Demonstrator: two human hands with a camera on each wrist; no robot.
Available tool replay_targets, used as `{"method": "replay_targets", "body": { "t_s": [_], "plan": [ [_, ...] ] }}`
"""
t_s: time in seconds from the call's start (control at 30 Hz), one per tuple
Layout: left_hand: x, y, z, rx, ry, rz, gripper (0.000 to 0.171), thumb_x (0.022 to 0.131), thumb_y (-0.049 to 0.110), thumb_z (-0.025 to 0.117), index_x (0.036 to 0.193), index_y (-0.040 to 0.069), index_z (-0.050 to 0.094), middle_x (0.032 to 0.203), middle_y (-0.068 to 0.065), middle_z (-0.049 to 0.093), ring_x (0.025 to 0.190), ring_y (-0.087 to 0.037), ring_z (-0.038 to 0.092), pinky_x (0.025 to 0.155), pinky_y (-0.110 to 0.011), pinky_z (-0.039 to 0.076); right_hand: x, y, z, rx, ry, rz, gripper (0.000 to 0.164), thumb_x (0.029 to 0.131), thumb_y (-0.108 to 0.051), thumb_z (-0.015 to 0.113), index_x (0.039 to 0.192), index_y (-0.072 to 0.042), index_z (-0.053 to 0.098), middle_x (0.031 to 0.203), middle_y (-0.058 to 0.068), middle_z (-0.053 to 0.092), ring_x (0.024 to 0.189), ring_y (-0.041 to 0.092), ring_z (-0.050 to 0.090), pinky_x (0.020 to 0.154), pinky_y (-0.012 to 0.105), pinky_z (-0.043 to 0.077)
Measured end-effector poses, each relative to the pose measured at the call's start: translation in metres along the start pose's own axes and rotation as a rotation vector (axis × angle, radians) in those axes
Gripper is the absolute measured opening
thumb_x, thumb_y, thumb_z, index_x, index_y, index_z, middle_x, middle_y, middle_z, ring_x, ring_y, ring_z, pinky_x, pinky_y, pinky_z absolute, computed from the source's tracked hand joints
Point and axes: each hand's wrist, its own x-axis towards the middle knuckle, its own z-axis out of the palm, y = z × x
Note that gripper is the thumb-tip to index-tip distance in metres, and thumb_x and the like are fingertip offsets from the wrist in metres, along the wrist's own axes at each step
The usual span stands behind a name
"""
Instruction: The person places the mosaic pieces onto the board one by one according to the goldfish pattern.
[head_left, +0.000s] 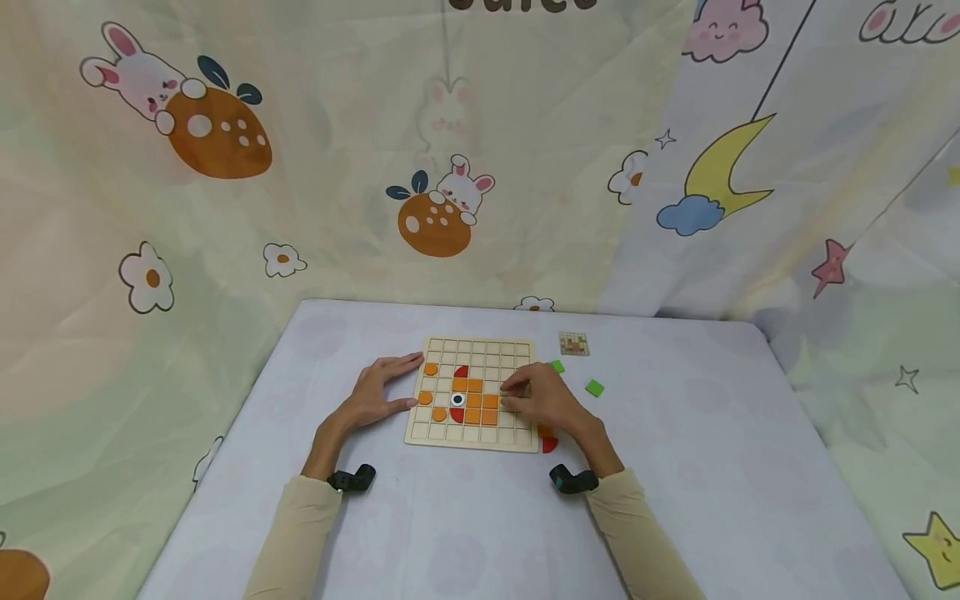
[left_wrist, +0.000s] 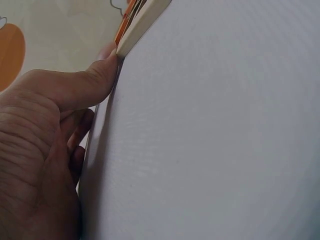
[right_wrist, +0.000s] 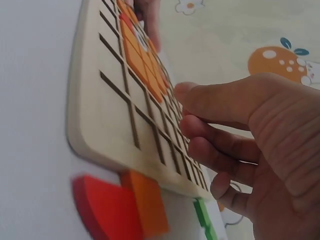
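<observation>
A square wooden grid board (head_left: 517, 437) lies on the table, holding orange squares (head_left: 473, 401), orange round pieces (head_left: 431, 369), red quarter-round pieces (head_left: 461, 372) and a white-and-black eye piece (head_left: 457, 400). My left hand (head_left: 372, 392) rests at the board's left edge, fingers extended, thumb apart; in the left wrist view the thumb (left_wrist: 85, 85) touches the board's edge. Over the right half of the board, my right hand (head_left: 542, 393) bends its fingers, thumb and fingertips close together beside the orange squares. Whether a piece is between them, I cannot tell.
Right of the board lie green pieces (head_left: 595, 388) and a small pattern card (head_left: 573, 343). A loose red piece (right_wrist: 102, 205) and an orange piece (right_wrist: 146, 205) sit against the board's near right edge. Printed cloth (head_left: 345, 167) hangs behind the white-covered table (head_left: 450, 533).
</observation>
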Motion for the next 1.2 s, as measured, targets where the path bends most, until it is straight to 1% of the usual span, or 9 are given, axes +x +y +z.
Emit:
{"method": "replay_targets", "body": {
  "t_s": [0.13, 0.27, 0.33, 0.47, 0.6, 0.8, 1.0, 1.1, 1.2],
  "plan": [
    [0.000, 0.001, 0.000, -0.013, -0.010, -0.012, 0.084, 0.093, 0.030, 0.088, 0.166, 0.019, 0.048, 0.176, -0.004, 0.043, 0.157, -0.040, 0.039, 0.124, -0.065, 0.024, -0.007, 0.008, -0.014, -0.006, -0.009, -0.023, 0.015, 0.090, -0.014, 0.090, 0.104, -0.009, 0.086, 0.096, -0.002, 0.081, 0.083, 0.009, 0.067, 0.079, 0.027, 0.058],
    [0.000, 0.000, 0.000, -0.005, -0.011, -0.006, 0.084, 0.093, 0.031, 0.087, 0.166, 0.019, 0.048, 0.176, -0.005, 0.043, 0.156, -0.040, 0.039, 0.123, -0.066, 0.024, -0.015, 0.015, -0.029, 0.003, -0.052, -0.023, 0.016, 0.088, -0.014, 0.092, 0.102, -0.008, 0.086, 0.092, -0.002, 0.081, 0.082, 0.009, 0.068, 0.078, 0.028, 0.058],
    [0.000, 0.000, 0.000, 0.005, -0.009, 0.001, 0.083, 0.093, 0.031, 0.086, 0.166, 0.018, 0.048, 0.176, -0.006, 0.043, 0.156, -0.041, 0.040, 0.122, -0.066, 0.025, -0.019, 0.017, -0.035, 0.013, -0.079, -0.010, 0.017, 0.086, -0.013, 0.093, 0.101, -0.007, 0.086, 0.091, -0.002, 0.082, 0.081, 0.009, 0.069, 0.077, 0.027, 0.058],
    [0.001, -0.001, 0.001, -0.001, -0.012, -0.003, 0.084, 0.093, 0.030, 0.087, 0.166, 0.019, 0.048, 0.176, -0.005, 0.043, 0.156, -0.040, 0.040, 0.122, -0.066, 0.025, -0.027, 0.022, -0.042, 0.024, -0.133, 0.013, 0.014, 0.085, -0.011, 0.093, 0.097, -0.007, 0.086, 0.086, -0.002, 0.081, 0.077, 0.011, 0.067, 0.073, 0.025, 0.056],
    [0.001, -0.002, 0.000, -0.014, -0.018, -0.017, 0.084, 0.093, 0.029, 0.087, 0.166, 0.021, 0.048, 0.176, -0.004, 0.043, 0.157, -0.040, 0.039, 0.124, -0.065, 0.023, -0.035, 0.027, -0.045, 0.021, -0.157, 0.030, 0.013, 0.085, -0.012, 0.093, 0.095, -0.010, 0.086, 0.084, -0.004, 0.079, 0.076, 0.011, 0.064, 0.071, 0.024, 0.054],
    [0.002, -0.001, 0.000, -0.008, -0.015, -0.011, 0.083, 0.093, 0.032, 0.087, 0.166, 0.021, 0.048, 0.176, -0.004, 0.043, 0.156, -0.040, 0.039, 0.125, -0.066, 0.023, -0.044, 0.031, -0.044, 0.003, -0.133, 0.037, 0.014, 0.085, -0.016, 0.094, 0.097, -0.013, 0.086, 0.085, -0.008, 0.078, 0.078, 0.011, 0.064, 0.072, 0.023, 0.054],
    [0.001, 0.000, -0.001, -0.013, -0.008, -0.007, 0.083, 0.093, 0.031, 0.087, 0.166, 0.019, 0.049, 0.176, -0.006, 0.044, 0.156, -0.041, 0.039, 0.124, -0.067, 0.023, -0.047, 0.033, -0.041, 0.000, -0.114, 0.015, 0.016, 0.084, -0.014, 0.095, 0.097, -0.011, 0.086, 0.088, -0.006, 0.079, 0.079, 0.011, 0.064, 0.071, 0.023, 0.054],
    [0.000, 0.001, 0.000, -0.011, 0.000, 0.004, 0.082, 0.093, 0.031, 0.086, 0.165, 0.017, 0.049, 0.175, -0.007, 0.044, 0.155, -0.042, 0.040, 0.123, -0.068, 0.024, -0.047, 0.035, -0.040, -0.009, -0.086, 0.026, 0.016, 0.084, -0.013, 0.094, 0.097, -0.011, 0.086, 0.089, -0.006, 0.079, 0.080, 0.011, 0.064, 0.073, 0.023, 0.055],
    [-0.001, 0.001, 0.000, -0.003, 0.007, 0.012, 0.082, 0.094, 0.031, 0.086, 0.165, 0.016, 0.050, 0.174, -0.008, 0.045, 0.155, -0.043, 0.041, 0.122, -0.069, 0.024, -0.047, 0.037, -0.039, -0.025, -0.038, 0.037, 0.014, 0.086, -0.012, 0.093, 0.098, -0.011, 0.086, 0.087, -0.006, 0.078, 0.080, 0.010, 0.063, 0.074, 0.024, 0.054]
  ]
}}
